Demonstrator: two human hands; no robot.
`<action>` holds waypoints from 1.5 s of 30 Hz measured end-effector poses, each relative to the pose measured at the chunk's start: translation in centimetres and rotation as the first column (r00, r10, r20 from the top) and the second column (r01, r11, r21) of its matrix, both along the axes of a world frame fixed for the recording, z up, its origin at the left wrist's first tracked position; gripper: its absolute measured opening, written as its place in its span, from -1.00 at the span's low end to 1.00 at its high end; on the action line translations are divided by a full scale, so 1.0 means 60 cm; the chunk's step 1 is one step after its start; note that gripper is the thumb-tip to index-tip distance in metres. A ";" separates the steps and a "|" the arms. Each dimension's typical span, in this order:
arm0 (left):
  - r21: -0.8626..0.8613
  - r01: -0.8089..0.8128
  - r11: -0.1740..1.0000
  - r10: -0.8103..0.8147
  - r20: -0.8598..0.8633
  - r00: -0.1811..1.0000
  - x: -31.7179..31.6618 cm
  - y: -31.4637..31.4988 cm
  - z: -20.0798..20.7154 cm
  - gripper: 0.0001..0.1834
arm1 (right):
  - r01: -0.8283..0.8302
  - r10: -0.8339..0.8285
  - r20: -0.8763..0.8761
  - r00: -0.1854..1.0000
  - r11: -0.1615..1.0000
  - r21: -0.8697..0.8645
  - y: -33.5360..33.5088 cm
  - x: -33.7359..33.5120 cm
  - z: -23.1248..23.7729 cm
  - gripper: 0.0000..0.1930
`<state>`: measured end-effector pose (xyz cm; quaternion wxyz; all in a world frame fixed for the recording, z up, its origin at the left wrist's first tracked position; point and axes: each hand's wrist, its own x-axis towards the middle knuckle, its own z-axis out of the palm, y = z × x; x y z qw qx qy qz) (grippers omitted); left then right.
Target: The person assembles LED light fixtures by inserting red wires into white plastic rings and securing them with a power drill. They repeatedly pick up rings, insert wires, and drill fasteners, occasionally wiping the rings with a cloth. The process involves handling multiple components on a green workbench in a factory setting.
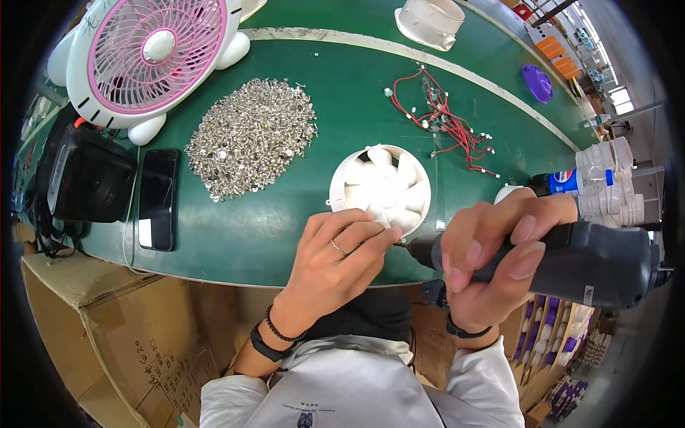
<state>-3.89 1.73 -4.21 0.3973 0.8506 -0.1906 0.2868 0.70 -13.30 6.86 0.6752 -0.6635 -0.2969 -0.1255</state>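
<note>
The left hand (341, 257) grips the near rim of a round, smooth white plastic fan housing (382, 187) at the green bench (235, 246)'s front edge. The right hand (496, 260) holds a dark-grey power driver (592, 264), bit at the rim.

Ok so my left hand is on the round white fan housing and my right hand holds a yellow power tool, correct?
Not the colour: the head view shows the power tool in your right hand is dark grey, not yellow. Your left hand is on the fan housing.
</note>
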 end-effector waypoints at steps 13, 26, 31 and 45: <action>-0.055 0.031 0.998 -0.032 -0.024 0.999 -0.002 0.000 -0.002 -0.74 | 0.066 -0.064 0.076 0.995 0.997 -0.025 0.003 -0.013 0.014 -0.66; 0.153 -0.386 0.910 0.394 -0.024 0.919 0.055 0.134 0.083 -0.67 | 0.409 -0.423 0.022 0.906 0.889 0.206 -0.145 0.009 0.004 -0.60; 0.163 -0.140 0.977 0.162 -0.128 0.978 0.007 0.061 0.100 -0.62 | 0.481 -0.461 -0.177 0.870 0.872 0.091 -0.172 0.003 -0.081 -0.52; 0.195 0.048 0.980 -0.022 -0.131 0.991 0.000 -0.026 0.101 -0.76 | 0.452 -0.404 -0.394 0.826 0.891 0.035 -0.164 -0.066 -0.210 -0.21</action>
